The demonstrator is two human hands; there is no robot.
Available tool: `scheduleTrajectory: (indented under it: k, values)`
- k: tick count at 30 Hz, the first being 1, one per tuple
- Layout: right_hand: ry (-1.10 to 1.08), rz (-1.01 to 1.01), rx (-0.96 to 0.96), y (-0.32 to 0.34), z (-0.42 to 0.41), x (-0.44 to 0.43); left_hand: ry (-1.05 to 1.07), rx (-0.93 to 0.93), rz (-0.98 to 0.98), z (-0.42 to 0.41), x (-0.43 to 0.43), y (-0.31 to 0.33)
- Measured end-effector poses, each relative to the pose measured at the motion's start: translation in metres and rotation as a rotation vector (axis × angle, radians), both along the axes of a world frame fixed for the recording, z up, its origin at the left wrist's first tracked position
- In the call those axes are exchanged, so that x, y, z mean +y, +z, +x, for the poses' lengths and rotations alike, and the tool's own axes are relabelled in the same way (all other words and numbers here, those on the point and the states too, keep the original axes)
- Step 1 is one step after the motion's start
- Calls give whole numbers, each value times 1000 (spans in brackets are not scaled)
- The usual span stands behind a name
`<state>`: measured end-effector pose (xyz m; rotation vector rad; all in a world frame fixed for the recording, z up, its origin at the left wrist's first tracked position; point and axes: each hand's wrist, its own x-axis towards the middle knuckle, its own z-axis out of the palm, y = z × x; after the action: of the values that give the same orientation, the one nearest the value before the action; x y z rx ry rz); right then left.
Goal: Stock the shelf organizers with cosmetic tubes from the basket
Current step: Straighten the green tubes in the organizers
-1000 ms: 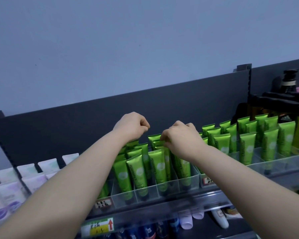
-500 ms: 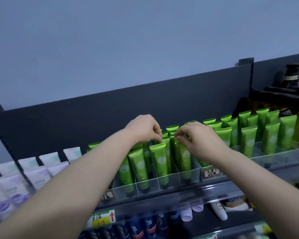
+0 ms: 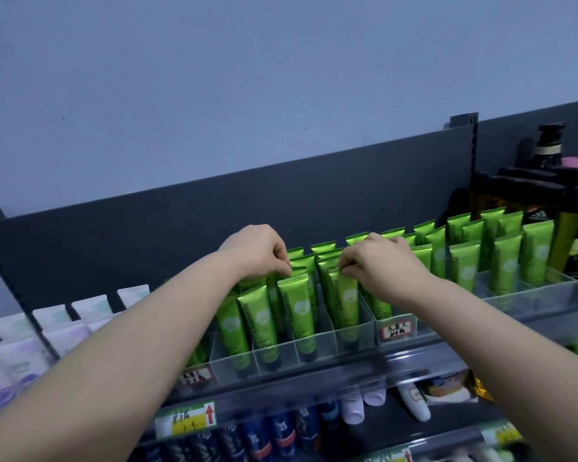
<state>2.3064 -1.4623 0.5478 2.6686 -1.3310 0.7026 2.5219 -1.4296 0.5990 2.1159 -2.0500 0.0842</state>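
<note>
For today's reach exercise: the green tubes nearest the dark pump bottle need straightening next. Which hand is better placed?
Probably the right hand: it lies closer to those tubes by the pump bottle; the left hand would have to cross it.

green Chamomile tubes (image 3: 296, 308) stand upright, crimped ends up, in rows inside clear divided organizers (image 3: 317, 350), below left hand (image 3: 257, 253) and right hand (image 3: 381, 265), each pinching a tube top.

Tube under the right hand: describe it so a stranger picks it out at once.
On the top shelf, find the clear divided organizer among the green tubes. Its rightmost lane holds the tube at the front. Only this one has its top crimp pinched by the right hand's fingers.
</note>
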Motion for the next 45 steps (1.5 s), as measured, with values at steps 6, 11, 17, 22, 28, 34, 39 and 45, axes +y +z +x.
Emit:
scheduleTrajectory:
  k: [6, 11, 17, 22, 28, 34, 39, 45]
  values:
    - [27, 44, 18, 4, 3, 1, 40, 83, -96, -2, -6, 12]
    - [6, -34, -102, 10, 4, -2, 14, 18, -39, -9, -16, 5]
    - [-61, -74, -103, 21, 7, -13, 11, -15, -36, -9, -23, 3]
    - [-54, 9, -74, 31, 20, -23, 50, -23, -4, -2, -25, 5]
    - [-54, -21, -79, 19, 13, -22, 9, 93, -100, -16, -33, 8]
    - [-76, -60, -96, 16, -8, -15, -64, 125, -21, -44, -46, 1]
    - [-25, -10, -67, 14, -11, -12, -56, 60, -31, -45, -52, -2]
    - [30, 90, -33, 12, -5, -11, -32, 95, -39, -34, -49, -4]
